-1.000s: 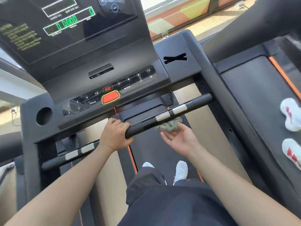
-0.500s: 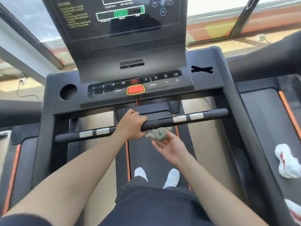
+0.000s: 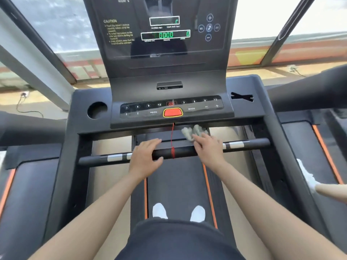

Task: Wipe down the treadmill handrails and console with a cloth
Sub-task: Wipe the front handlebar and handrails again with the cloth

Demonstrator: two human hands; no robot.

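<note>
Two bare hands at one black crossbar handrail [image 3: 249,143]: left hand [image 3: 145,158] laid flat over it with fingers straight and close together, right hand [image 3: 207,147] reaching past it, fingers gripping one crumpled pale grey-green cloth [image 3: 191,132] just beneath the front edge of the console [image 3: 169,76], right of the red safety cord [image 3: 172,136].

The black treadmill belt [image 3: 176,184], edged with orange stripes, carries two white shoes [image 3: 159,211] standing side by side.
</note>
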